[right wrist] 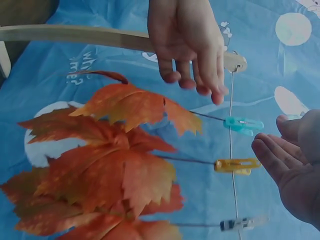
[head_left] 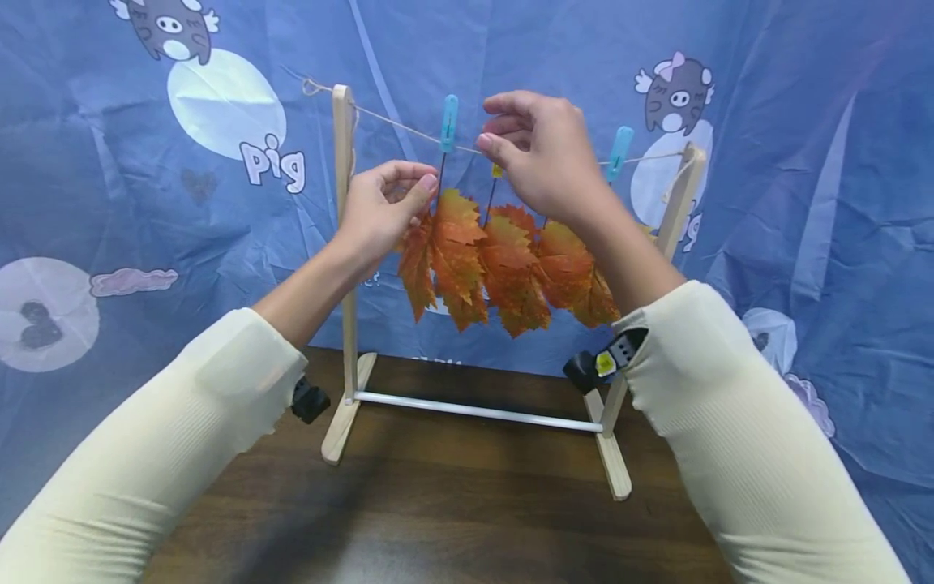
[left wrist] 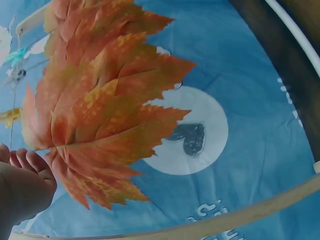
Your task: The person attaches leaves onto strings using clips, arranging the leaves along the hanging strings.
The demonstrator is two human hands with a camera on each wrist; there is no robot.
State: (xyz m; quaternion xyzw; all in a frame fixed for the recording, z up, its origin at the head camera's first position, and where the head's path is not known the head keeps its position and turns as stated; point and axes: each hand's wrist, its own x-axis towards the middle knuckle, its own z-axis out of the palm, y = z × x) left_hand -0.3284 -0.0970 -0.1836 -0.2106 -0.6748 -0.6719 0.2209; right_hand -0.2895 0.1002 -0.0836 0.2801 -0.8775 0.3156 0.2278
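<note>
Orange artificial maple leaves (head_left: pixel 456 243) hang by dark stems from a string (head_left: pixel 397 123), each stem held by a clothespin. A light-blue clothespin (head_left: pixel 449 122) grips the leftmost stem; a yellow clothespin (right wrist: pixel 235 165) and a clear clothespin (right wrist: pixel 242 223) follow along the line. My left hand (head_left: pixel 387 203) is beside the leftmost stem, fingers loosely bent; in the right wrist view its fingertips (right wrist: pixel 218 97) look apart from that stem. Just right of the light-blue clothespin, my right hand (head_left: pixel 543 150) hovers with fingers and thumb apart, holding nothing. It partly hides the yellow clothespin in the head view.
A wooden frame with a left post (head_left: pixel 343 243) and a right post (head_left: pixel 682 199) carries the string. A white bar (head_left: pixel 474 410) joins its feet on the brown table (head_left: pixel 438 503). Another light-blue clothespin (head_left: pixel 619 152) is near the right post. Behind hangs a blue printed cloth (head_left: pixel 467 49).
</note>
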